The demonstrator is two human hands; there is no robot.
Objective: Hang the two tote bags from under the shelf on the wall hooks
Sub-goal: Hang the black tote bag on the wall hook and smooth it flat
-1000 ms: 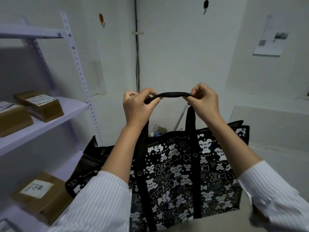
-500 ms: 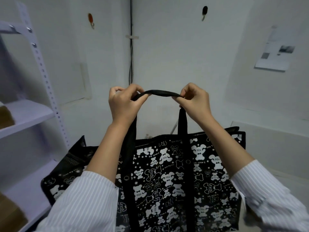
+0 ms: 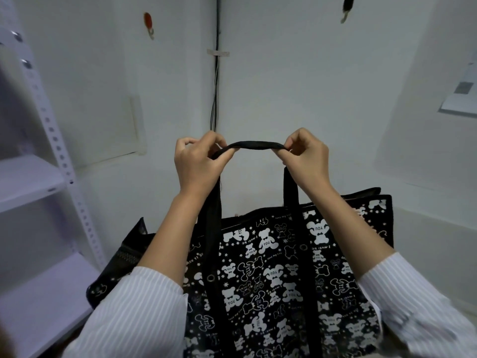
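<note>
Black tote (image 3: 271, 280) with white bear print hangs in the lower centre of the frame, held up by its strap (image 3: 255, 145). Left hand (image 3: 197, 164) pinches the strap's left end, fingers clenched on it; right hand (image 3: 305, 157) pinches the right end the same way. Strap arcs taut between the two hands at mid-frame, its two legs dropping to the bag. Bag mouth faces away, contents not visible. Both sleeves are white striped.

Two wall hooks high up: orange hook (image 3: 148, 23) upper left, black hook (image 3: 346, 7) upper right, both bare and well above the strap. Cable (image 3: 215, 86) runs down the wall corner between them. Shelf (image 3: 28, 182) at left edge, the boards in view bare. Paper (image 3: 462, 96) on the right wall.
</note>
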